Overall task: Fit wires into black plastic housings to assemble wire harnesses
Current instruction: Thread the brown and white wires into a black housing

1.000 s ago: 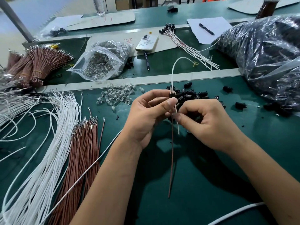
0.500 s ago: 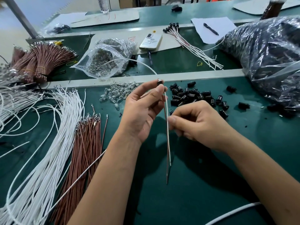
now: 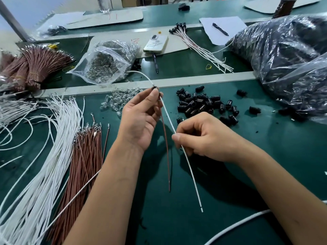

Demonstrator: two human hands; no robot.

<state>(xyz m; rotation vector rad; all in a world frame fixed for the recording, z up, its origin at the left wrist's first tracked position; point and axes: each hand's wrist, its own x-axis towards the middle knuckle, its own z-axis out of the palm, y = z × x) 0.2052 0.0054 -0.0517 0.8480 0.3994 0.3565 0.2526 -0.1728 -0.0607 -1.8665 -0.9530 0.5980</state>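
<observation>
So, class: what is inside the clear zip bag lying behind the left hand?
The clear zip bag holds a heap of small clear parts with thin metal legs, like the loose pile in front of it. What lies under the heap is hidden.

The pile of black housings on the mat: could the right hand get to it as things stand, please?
Probably yes: the pile of black housings lies just beyond the right hand, nothing between, though it pinches the white wire.

Two bare forearms, left grip (image 3: 139, 121) and right grip (image 3: 203, 137) ungloved, no sleeves
</observation>
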